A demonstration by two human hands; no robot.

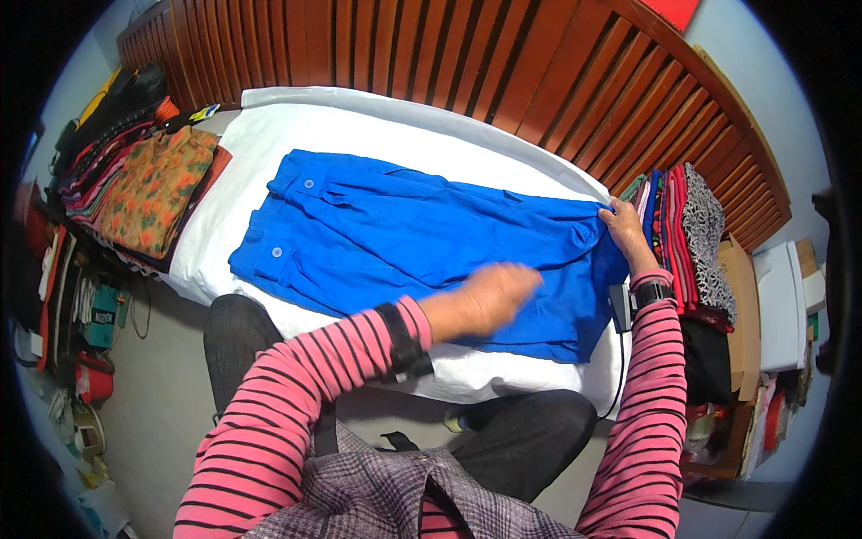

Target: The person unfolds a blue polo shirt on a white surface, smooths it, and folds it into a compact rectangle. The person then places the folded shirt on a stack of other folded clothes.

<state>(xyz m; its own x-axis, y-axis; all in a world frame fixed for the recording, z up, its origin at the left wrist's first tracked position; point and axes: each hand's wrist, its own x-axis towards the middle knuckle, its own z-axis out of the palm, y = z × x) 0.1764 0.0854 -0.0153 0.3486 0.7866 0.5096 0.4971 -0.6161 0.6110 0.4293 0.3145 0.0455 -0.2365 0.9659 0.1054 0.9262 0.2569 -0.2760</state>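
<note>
A blue cotton garment (417, 236) lies stretched out and wrinkled on a white sheet (283, 121). Two buttoned tabs show at its left end; whether it is a shirt or trousers I cannot tell. At its far right corner, my right hand (621, 219) pinches the edge of the cloth between thumb and fingers. My left hand (488, 300), blurred by motion, is over the lower right part of the garment with its fingers curled. Whether it touches the cloth is unclear. Both wrists wear black straps, and a small device with a black cable sits by the right one.
Folded clothes, topped by an orange floral garment (155, 188), are piled at the left. More folded clothes (680, 236) stand at the right beside a cardboard box (737, 316). A slatted wooden headboard (431, 54) runs along the far side. A red container (94, 377) is low at left.
</note>
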